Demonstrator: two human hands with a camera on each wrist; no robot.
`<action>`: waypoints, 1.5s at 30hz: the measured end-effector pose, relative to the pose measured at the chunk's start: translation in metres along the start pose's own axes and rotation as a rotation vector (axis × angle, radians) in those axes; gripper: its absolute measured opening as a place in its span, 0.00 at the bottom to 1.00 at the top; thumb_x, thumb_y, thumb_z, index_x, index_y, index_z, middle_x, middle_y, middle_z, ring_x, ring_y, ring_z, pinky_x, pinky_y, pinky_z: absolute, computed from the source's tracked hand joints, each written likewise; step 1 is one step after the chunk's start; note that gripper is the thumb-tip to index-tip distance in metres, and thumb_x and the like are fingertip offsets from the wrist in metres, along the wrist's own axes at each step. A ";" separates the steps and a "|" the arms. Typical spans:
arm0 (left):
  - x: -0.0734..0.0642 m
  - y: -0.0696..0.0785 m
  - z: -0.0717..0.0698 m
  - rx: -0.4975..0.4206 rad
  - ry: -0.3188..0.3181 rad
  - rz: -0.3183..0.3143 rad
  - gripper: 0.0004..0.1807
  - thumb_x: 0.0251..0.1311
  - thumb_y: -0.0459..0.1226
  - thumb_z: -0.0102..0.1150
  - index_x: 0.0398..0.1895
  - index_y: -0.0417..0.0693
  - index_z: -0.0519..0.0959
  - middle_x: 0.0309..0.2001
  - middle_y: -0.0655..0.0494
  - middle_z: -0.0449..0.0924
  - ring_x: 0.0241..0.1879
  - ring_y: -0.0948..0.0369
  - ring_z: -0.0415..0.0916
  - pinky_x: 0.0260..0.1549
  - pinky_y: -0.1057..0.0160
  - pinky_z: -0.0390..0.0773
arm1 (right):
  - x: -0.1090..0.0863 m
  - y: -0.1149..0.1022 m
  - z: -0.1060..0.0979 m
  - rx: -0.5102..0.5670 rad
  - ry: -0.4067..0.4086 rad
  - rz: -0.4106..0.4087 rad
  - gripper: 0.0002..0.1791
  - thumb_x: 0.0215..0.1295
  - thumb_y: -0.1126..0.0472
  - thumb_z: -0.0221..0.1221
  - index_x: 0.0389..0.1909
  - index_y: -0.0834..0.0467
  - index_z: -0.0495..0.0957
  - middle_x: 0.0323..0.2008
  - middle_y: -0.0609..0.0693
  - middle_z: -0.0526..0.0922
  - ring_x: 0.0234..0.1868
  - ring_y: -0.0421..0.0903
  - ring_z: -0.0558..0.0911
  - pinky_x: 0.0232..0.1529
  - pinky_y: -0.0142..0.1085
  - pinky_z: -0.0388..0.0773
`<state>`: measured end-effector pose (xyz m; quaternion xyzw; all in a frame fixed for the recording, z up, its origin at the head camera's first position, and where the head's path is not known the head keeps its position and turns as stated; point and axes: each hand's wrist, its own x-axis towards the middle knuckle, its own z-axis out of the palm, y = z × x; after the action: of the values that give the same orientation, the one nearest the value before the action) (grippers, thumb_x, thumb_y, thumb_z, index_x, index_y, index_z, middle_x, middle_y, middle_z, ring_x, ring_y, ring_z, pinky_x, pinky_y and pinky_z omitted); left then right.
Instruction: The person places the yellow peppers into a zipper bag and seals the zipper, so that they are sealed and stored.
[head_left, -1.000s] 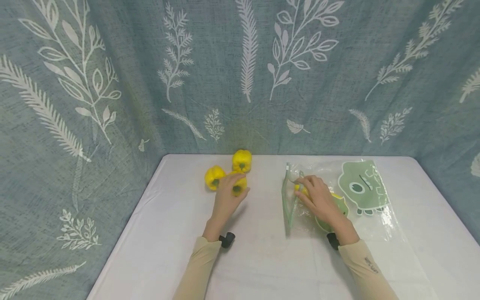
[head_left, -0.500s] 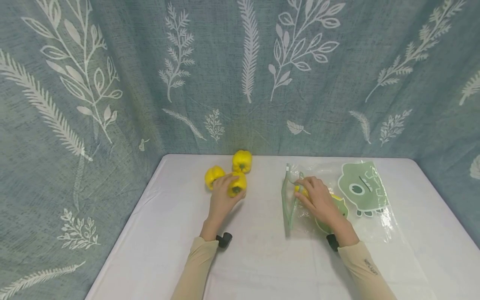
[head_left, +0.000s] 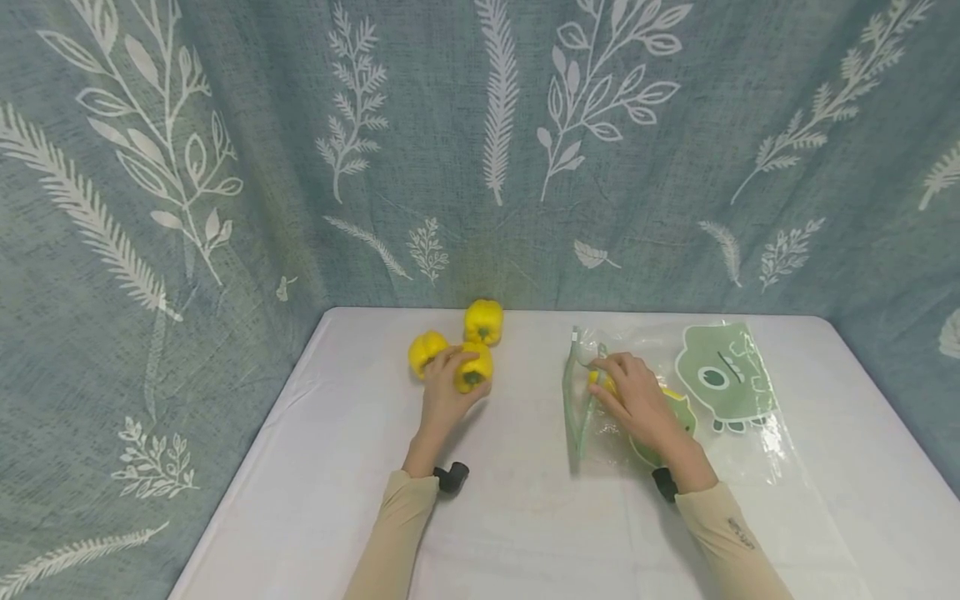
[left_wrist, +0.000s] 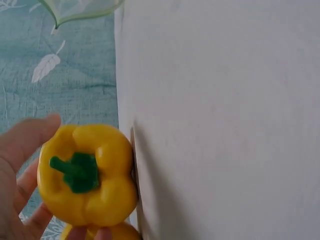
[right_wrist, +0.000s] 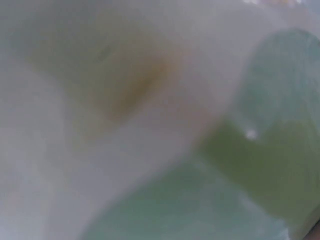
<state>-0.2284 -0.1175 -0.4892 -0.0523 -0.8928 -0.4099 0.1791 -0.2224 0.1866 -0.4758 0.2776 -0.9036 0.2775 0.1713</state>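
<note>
In the head view my left hand [head_left: 444, 404] curls round the nearest yellow bell pepper [head_left: 474, 371], its stem toward me. The left wrist view shows the thumb at one edge of this bell pepper [left_wrist: 87, 175] and fingers along its side and below. My right hand [head_left: 641, 398] pinches the mouth of a clear zip bag [head_left: 723, 379] with green dinosaur prints, lying on its side with its green-edged opening toward the left. Something yellow [head_left: 603, 381] shows inside near the right fingertips. The right wrist view is mostly blurred bag plastic [right_wrist: 170, 210].
Two more yellow bell peppers stand close by, one on the left [head_left: 427, 352] and one at the back [head_left: 483, 322]. The white table [head_left: 525, 517] ends at a blue-green leaf-print curtain [head_left: 450, 167] behind.
My left hand has come down slightly leftward round the front pepper, uncovering more of it. The right hand and bag have stayed in place.
</note>
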 end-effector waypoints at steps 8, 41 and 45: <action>0.002 0.002 0.010 -0.065 0.083 -0.070 0.21 0.41 0.34 0.71 0.43 0.47 0.79 0.57 0.46 0.65 0.58 0.47 0.60 0.56 0.46 0.63 | 0.001 0.001 0.000 -0.007 0.006 -0.004 0.19 0.67 0.52 0.52 0.56 0.54 0.69 0.46 0.57 0.71 0.46 0.54 0.71 0.46 0.49 0.68; -0.006 0.004 0.017 -0.234 0.101 -0.142 0.22 0.40 0.32 0.70 0.43 0.49 0.76 0.55 0.50 0.63 0.58 0.52 0.62 0.62 0.50 0.62 | -0.003 0.000 0.002 -0.011 -0.003 -0.002 0.20 0.67 0.51 0.52 0.56 0.54 0.69 0.47 0.56 0.70 0.47 0.53 0.70 0.47 0.49 0.67; -0.008 0.006 0.017 -0.259 0.060 -0.118 0.25 0.39 0.33 0.70 0.46 0.49 0.75 0.56 0.50 0.65 0.59 0.52 0.63 0.63 0.50 0.61 | -0.003 0.000 0.002 -0.010 0.001 -0.008 0.19 0.67 0.52 0.52 0.56 0.54 0.69 0.46 0.56 0.70 0.47 0.53 0.70 0.47 0.49 0.67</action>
<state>-0.2245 -0.1000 -0.4975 -0.0100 -0.8282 -0.5329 0.1733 -0.2207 0.1864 -0.4790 0.2802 -0.9039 0.2723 0.1741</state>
